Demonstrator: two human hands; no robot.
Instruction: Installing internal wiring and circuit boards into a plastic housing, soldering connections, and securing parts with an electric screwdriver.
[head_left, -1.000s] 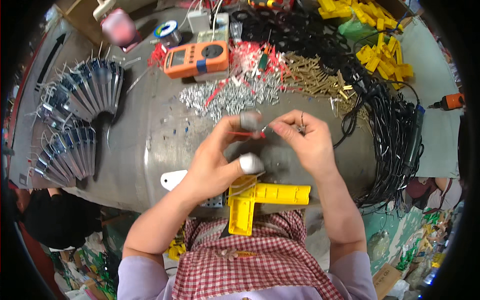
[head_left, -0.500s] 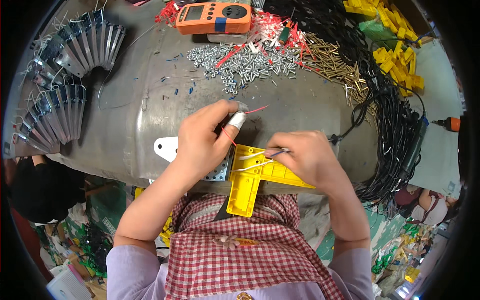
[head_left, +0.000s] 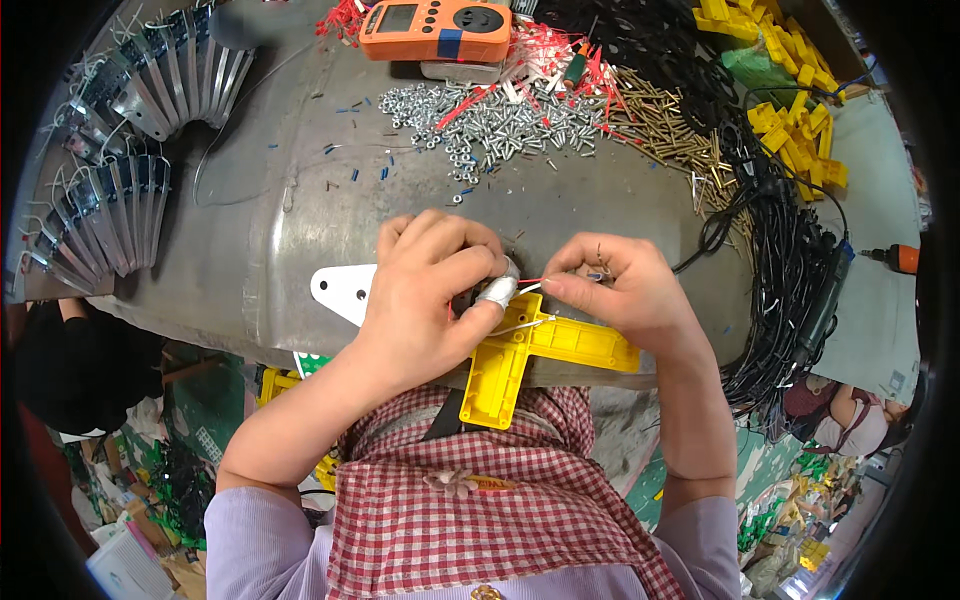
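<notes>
Both my hands meet over a yellow plastic T-shaped housing [head_left: 490, 385] at the table's near edge. Thumb and forefinger of my left hand [head_left: 425, 295], wrapped in pale covers, pinch a red wire [head_left: 530, 281] and a white wire [head_left: 528, 289]. My right hand [head_left: 630, 290] is closed on the other ends of these wires, with a short dark-blue piece at its fingertips. Another white wire [head_left: 525, 326] lies across the housing. A white plate with holes [head_left: 342, 290] sticks out left of my left hand, which hides the rest of it.
Screws and nuts [head_left: 500, 125] lie in a heap beyond my hands, with brass pins [head_left: 665, 120] beside them. An orange multimeter [head_left: 435, 30] is at the back. Black cables [head_left: 775, 300] pile up at right, metal-plated assemblies [head_left: 120, 215] at left. Yellow parts [head_left: 800, 140] fill the far right.
My left hand has come down and right with the red wire, so the wires now run together between both hands. My right hand has shifted slightly up.
</notes>
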